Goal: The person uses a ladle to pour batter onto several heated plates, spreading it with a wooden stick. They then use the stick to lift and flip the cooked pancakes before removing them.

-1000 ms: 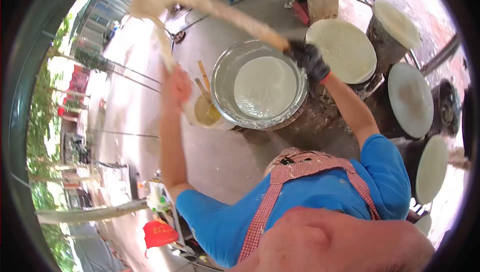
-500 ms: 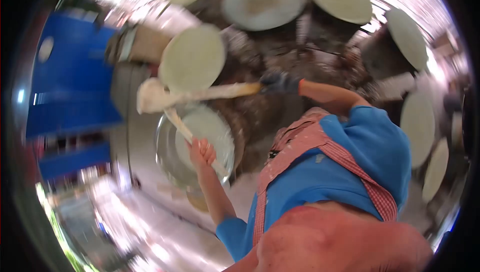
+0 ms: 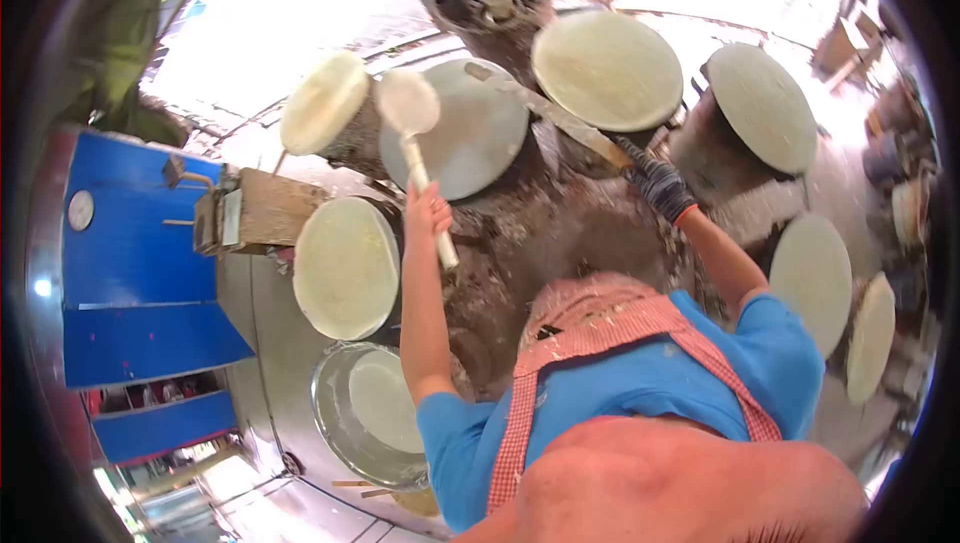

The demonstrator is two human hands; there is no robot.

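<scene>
My left hand (image 3: pixel 428 211) is closed round the pale handle of a ladle (image 3: pixel 408 103), whose round head is over the left part of a grey round griddle (image 3: pixel 465 133). In my right hand (image 3: pixel 658 183), which wears a dark striped glove, is the wooden handle of a long flat spatula (image 3: pixel 565 121). The spatula's blade reaches left to the griddle's upper edge. Beyond the spatula lies a round pan with a pale yellowish surface (image 3: pixel 608 68).
A metal basin (image 3: pixel 335 423) with pale liquid stands at the lower left. More pale round tops (image 3: pixel 345 268) ring me on both sides. A wooden box (image 3: pixel 275 208) and a blue cabinet (image 3: pixel 140 233) are at the left, a dark stove (image 3: pixel 495 8) at the top.
My left hand has moved up and away from the basin with the ladle, to the grey griddle. My right hand has moved right, and the spatula has turned, its blade now at the griddle. The view has shifted.
</scene>
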